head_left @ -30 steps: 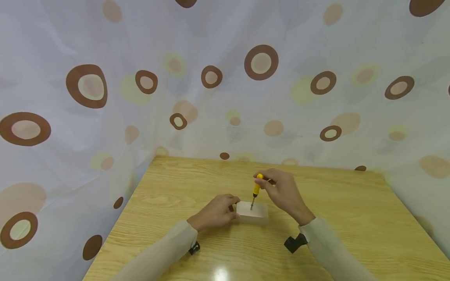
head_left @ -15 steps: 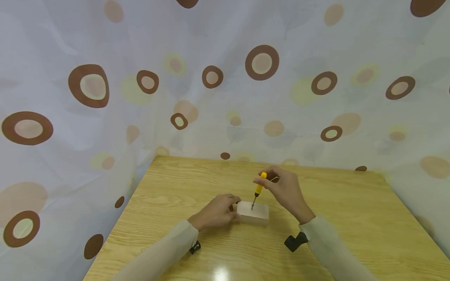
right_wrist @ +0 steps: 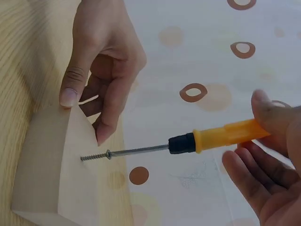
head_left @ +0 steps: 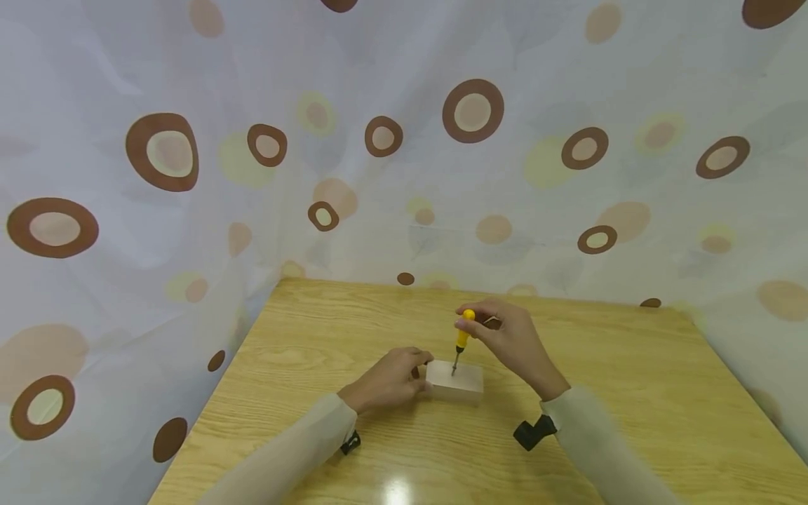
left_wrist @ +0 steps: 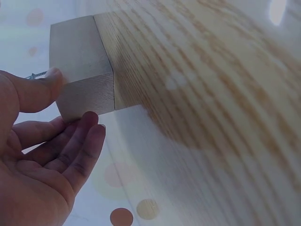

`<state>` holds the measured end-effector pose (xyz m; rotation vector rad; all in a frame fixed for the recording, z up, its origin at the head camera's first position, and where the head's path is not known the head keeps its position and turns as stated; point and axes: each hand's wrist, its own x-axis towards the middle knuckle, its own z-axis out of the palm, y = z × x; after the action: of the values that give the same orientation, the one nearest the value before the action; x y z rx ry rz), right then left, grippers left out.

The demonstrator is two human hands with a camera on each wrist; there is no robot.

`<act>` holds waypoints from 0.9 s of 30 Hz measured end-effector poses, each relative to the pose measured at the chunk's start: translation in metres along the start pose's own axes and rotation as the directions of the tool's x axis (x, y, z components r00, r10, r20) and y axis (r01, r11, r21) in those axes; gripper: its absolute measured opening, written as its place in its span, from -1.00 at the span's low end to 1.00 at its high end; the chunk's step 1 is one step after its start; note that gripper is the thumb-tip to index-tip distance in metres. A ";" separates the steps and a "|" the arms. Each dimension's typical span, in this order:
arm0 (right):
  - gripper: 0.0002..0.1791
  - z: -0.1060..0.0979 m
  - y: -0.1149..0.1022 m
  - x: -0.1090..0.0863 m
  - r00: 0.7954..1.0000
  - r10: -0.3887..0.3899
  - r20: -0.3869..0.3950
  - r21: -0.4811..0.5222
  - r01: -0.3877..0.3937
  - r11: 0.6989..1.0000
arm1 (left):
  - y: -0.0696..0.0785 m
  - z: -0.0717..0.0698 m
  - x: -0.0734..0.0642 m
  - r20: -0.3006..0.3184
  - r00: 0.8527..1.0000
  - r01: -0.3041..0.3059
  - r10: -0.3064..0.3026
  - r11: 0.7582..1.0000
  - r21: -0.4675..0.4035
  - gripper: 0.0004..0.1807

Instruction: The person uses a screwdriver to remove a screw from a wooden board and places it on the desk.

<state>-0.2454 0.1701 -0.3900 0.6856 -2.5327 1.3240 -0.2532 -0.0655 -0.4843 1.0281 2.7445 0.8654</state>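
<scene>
A pale wooden block (head_left: 463,382) lies on the table, and my left hand (head_left: 388,379) grips its left end between thumb and fingers. From the block's top face stands a screw (right_wrist: 94,157), most of its thread showing above the wood. My right hand (head_left: 505,337) holds a screwdriver (right_wrist: 225,136) with a yellow handle and black collar by the upper part of its handle. The screwdriver's tip meets the screw head, and both lean slightly in the head view. In the left wrist view the thumb presses the block (left_wrist: 80,52) near its edge, with the fingers at its end.
The wood-grain table (head_left: 315,322) spreads around the block on all sides. A white curtain (head_left: 404,175) with brown and beige circles hangs behind the table and along both sides. A black wrist mount (head_left: 533,431) sticks out from the right sleeve.
The right fingers and the screwdriver handle shift right, then slightly back left, as the handle's tilt varies. The left hand and block stay in place.
</scene>
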 end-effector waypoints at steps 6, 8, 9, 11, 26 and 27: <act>-0.74 0.000 -0.002 -0.005 0.992 0.015 -0.127 -0.050 -0.021 0.999 | 0.002 0.001 -0.001 0.002 1.000 -0.005 0.005 1.000 0.005 -0.53; -0.81 -0.002 -0.002 -0.005 0.995 -0.045 -0.091 -0.072 0.038 0.997 | 0.001 0.001 0.000 0.004 1.000 -0.008 0.008 1.000 0.004 -0.53; -0.83 -0.004 -0.002 -0.005 0.995 -0.075 -0.061 -0.075 0.070 0.995 | 0.001 0.001 0.000 0.004 1.000 -0.011 0.011 1.000 0.005 -0.53; -0.82 -0.007 -0.001 -0.003 0.993 -0.117 -0.002 -0.064 0.117 0.991 | 0.002 0.000 0.000 0.005 1.000 -0.009 0.009 1.000 0.006 -0.52; -0.75 -0.001 -0.001 -0.005 0.997 0.040 -0.072 0.047 -0.037 0.998 | 0.003 -0.001 0.000 -0.005 1.000 -0.010 0.011 1.000 0.009 -0.54; -0.78 -0.003 -0.001 -0.004 0.999 0.014 -0.040 0.058 -0.011 0.998 | 0.003 -0.001 0.000 -0.005 1.000 -0.011 0.011 1.000 0.009 -0.54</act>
<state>-0.2414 0.1729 -0.3890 0.6484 -2.4804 1.4052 -0.2517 -0.0643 -0.4824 1.0448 2.7517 0.8587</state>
